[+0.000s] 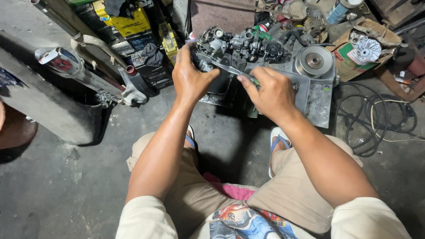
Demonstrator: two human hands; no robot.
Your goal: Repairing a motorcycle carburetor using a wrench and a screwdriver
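I see my left hand (pixel 191 79) clamped on the near left edge of the greasy grey metal engine assembly (pixel 248 48), which sits on the floor just beyond both hands; my right hand (pixel 271 94) is closed around a slim silver wrench (pixel 228 68), its far end touching the assembly; a round steel pulley (pixel 314 61) lies right; black coiled cable (pixel 376 119) farther right.

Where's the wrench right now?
In the head view, upper centre: the wrench lies across the front of the engine assembly, held in the right hand, its far end beside the left hand.
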